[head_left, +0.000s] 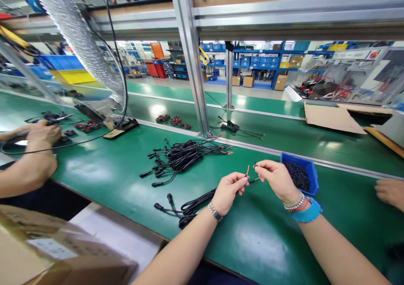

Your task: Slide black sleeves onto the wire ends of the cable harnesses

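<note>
My left hand (227, 192) is closed in a pinch on the end of a black cable (202, 197), and orange-tipped wires (248, 170) stick up past its fingertips. The looped rest of that cable, with black connectors (158, 207), lies on the green bench to the left of the hand. Opposite, the fingertips of my right hand (277, 179) pinch a small black tube-like piece (255, 164), just apart from the wires. Just beyond the right wrist stands a blue bin (312, 180) holding many small black pieces (296, 175).
A bundle of black cables (186, 154) lies farther back on the bench (104, 171). At left, another person's hand (42, 135) works near red-black parts (86, 126); one more hand (391, 192) rests at right. A metal post (191, 58) rises behind; a carton (47, 243) stands lower left.
</note>
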`<state>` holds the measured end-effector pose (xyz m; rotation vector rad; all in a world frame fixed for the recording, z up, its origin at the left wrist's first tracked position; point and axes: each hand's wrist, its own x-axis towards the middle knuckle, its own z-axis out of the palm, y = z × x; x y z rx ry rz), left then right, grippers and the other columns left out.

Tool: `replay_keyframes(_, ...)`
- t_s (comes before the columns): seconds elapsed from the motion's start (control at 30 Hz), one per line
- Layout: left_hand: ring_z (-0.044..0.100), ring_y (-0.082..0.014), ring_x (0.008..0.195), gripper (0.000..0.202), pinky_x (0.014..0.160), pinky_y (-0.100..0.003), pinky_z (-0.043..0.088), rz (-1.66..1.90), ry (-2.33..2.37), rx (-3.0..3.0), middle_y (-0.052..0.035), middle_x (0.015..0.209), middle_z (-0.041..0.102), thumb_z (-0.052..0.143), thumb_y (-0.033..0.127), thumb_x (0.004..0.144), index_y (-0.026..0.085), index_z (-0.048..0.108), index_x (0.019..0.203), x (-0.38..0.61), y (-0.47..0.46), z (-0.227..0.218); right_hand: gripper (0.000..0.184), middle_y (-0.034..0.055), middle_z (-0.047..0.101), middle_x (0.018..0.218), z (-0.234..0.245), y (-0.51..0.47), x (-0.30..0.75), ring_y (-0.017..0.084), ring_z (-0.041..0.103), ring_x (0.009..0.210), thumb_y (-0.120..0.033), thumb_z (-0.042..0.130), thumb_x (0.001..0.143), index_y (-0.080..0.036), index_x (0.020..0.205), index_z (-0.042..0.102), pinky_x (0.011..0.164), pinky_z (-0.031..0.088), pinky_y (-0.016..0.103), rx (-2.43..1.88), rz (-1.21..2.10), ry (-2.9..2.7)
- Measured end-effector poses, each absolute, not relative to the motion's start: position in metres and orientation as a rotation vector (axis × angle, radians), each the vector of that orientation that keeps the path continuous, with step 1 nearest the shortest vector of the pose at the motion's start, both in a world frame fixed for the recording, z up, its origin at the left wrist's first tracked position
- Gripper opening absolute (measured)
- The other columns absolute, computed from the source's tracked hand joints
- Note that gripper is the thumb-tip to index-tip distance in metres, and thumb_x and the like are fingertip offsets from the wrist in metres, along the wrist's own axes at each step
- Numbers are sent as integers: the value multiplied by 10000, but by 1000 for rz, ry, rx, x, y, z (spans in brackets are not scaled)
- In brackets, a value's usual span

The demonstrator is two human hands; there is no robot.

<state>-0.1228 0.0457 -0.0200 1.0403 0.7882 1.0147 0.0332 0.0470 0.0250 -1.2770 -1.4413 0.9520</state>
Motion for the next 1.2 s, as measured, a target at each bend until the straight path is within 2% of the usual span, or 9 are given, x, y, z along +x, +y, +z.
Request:
replay_keyframes(0.13, 444, -60, 520, 233, 482, -195, 336, 1056, 802, 1061, -24, 685, 588, 637, 321, 698, 116, 628, 808, -123, 46, -20, 162, -39, 476, 504, 21, 45, 33, 86, 407, 470, -313, 577, 707, -153, 712, 605, 481, 344, 228, -1296, 977, -1454)
replay_keyframes(0.3, 395, -56, 509, 287, 489, -197, 315, 1182, 882, 1028, -6, 646, 572, 660, 322, 674, 127, 654, 884, -124, 46, -17, 141, -10, 557, 610, 14, 41, 22, 91, 441, 500, -292, 562, 707, -161, 675, 603, 475, 350, 220, -1298, 1013, -1602)
replay_keyframes(0.43, 356, -50, 497, 226, 469, -193, 274, 1167, 885, 1064, 15, 593, 527, 673, 322, 658, 123, 652, 763, -125, 46, -15, 149, 0, 586, 640, 7, 38, 14, 119, 501, 592, -268, 533, 735, -167, 659, 612, 556, 396, 234, -1278, 930, -1710)
replay_keyframes(0.63, 334, -35, 479, 209, 448, -184, 232, 1185, 848, 997, 36, 586, 474, 651, 323, 685, 128, 600, 741, -124, 48, -20, 128, 38, 617, 748, 6, 39, 19, 152, 555, 693, -260, 541, 758, -179, 728, 635, 620, 431, 265, -1265, 673, -1705)
replay_keyframes(0.77, 344, -36, 468, 214, 438, -180, 231, 1171, 857, 954, 47, 537, 441, 664, 319, 670, 123, 601, 730, -123, 48, -22, 119, 36, 621, 749, 6, 37, 18, 150, 561, 682, -230, 530, 781, -198, 758, 642, 619, 438, 269, -1230, 558, -1791)
replay_keyframes(1.03, 405, -50, 469, 230, 450, -180, 268, 1143, 977, 991, 24, 515, 508, 641, 310, 683, 112, 630, 800, -118, 46, -25, 215, 58, 617, 757, 1, 28, 8, 163, 543, 716, -173, 409, 841, -183, 751, 604, 675, 420, 283, -1368, 110, -2109)
replay_keyframes(1.2, 398, -58, 492, 298, 475, -191, 284, 1084, 924, 1084, 18, 552, 520, 603, 369, 718, 130, 652, 890, -116, 40, -24, 158, 68, 602, 750, 1, 29, 10, 183, 521, 759, -153, 459, 793, -161, 721, 600, 671, 402, 297, -1476, -27, -2077)
